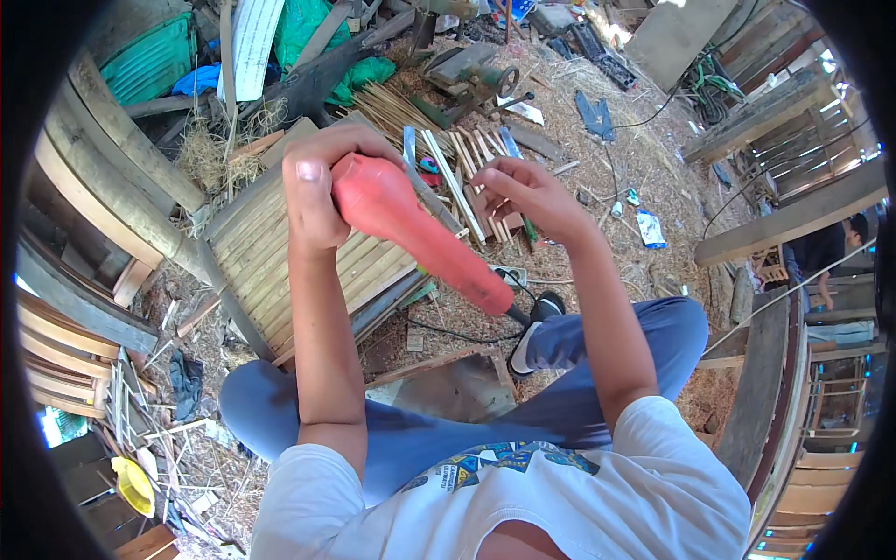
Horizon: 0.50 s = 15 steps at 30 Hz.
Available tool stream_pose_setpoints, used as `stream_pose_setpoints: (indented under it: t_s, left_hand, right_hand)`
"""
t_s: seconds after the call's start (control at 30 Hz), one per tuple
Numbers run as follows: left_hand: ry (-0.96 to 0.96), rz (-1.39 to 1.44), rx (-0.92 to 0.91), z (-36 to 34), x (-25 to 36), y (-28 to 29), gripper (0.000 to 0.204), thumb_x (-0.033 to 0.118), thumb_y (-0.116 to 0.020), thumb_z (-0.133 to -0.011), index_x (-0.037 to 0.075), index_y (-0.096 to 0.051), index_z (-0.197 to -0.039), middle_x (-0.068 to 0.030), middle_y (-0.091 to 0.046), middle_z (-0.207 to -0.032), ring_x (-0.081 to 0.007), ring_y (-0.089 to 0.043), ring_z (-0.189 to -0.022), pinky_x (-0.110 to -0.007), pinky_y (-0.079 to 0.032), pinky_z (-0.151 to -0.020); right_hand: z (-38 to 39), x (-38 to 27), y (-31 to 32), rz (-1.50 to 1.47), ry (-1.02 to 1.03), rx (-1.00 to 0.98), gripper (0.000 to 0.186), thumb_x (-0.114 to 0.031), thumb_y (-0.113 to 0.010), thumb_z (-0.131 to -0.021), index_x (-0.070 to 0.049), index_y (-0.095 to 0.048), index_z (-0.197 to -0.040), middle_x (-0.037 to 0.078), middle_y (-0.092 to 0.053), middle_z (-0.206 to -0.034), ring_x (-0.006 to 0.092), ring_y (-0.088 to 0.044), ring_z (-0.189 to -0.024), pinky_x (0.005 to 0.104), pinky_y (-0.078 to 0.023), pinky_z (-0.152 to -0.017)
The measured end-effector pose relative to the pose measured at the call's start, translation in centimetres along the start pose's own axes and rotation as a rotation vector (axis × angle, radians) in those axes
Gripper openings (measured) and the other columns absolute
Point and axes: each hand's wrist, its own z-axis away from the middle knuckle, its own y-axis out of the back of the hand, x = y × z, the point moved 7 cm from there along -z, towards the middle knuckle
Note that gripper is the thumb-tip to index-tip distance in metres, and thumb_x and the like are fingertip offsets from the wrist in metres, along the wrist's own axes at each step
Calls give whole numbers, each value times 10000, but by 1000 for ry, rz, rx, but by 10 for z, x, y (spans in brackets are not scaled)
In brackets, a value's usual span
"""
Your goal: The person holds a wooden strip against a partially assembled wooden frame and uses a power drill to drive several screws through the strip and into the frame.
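Note:
My left hand [322, 187] is closed round the upper end of a red elongated tool [420, 229] with a bulbous top. The tool slants down to the right and ends in a dark shaft near my shoe. My right hand [523, 196] is raised to the right of it, fingers loosely curved and apart, holding nothing that I can see. Below my left hand is a slatted bamboo panel [261, 271] in a wooden frame. Beyond my right hand lie several thin wooden strips [453, 187].
A machine [471, 79] with a handwheel stands at the back. Cables and scraps lie on the shaving-covered floor. A framed board [448, 387] is between my legs. A yellow object [131, 485] lies lower left. Wooden beams [784, 215] cross at right, and another person [821, 261] is behind them.

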Motion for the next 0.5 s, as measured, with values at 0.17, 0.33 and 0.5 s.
stream_pose_setpoints:
  t_s: [0.17, 0.33, 0.5]
  left_hand:
    - [-15, 4, 104, 1, 3, -6, 849, 584, -272, -1108, -63, -751, -836, -185, -742, -795, -296, -711, -733, -399, -555, -711]
    - [-130, -101, 109, -4, 31, -18, 760, 448, -255, -1141, -29, -765, -843, -194, -751, -802, -365, -732, -732, -425, -577, -726]
    - [-82, -133, 103, -2, 43, -34, 903, 578, -173, -1153, -72, -758, -927, -187, -753, -809, -282, -724, -753, -373, -566, -719]
  right_hand:
    - [78, -90, -64, 329, 187, -211, 725, -399, -893, -917, -6, -602, -1452, 93, -748, -1269, 150, -701, -1090, 356, -569, -976]
    - [92, -83, -86, 144, -8, -65, 659, -204, -843, -912, 10, -583, -1478, 91, -741, -1243, 157, -712, -1097, 346, -576, -971]
    - [98, -90, -79, 159, 43, -50, 547, -186, -838, -898, 9, -642, -1370, 49, -757, -1114, 146, -711, -1009, 350, -583, -915]
